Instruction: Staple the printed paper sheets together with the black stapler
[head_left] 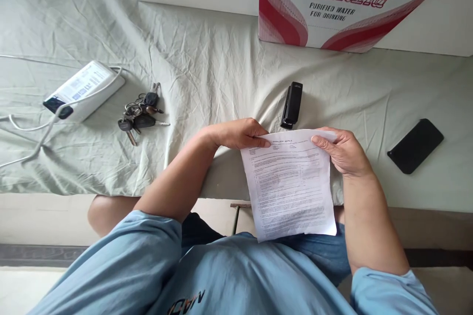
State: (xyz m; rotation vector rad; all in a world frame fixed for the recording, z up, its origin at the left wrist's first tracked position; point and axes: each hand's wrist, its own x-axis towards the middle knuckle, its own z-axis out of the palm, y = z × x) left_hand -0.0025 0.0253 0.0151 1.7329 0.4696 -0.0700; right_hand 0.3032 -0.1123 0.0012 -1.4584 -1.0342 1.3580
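Landmark: stapler (291, 105), black, lying on the pale sheet (207, 69).
Paper: printed sheets (290, 182), just below stapler, held over bed edge & lap; sheet count unclear, prob. more than one.
L hand: left hand (238, 134), below-left of stapler, fingers pinched on paper's top-left corner.
R hand: right hand (342, 150), below-right of stapler, fingers gripping paper's top-right edge.
Keys: key bunch (142, 112), well left of stapler.
Pwr bank: white w/ cable (83, 89), further left.
Phone: black (416, 145), well right of stapler.
Box: Wahaha carton (343, 5), above stapler.
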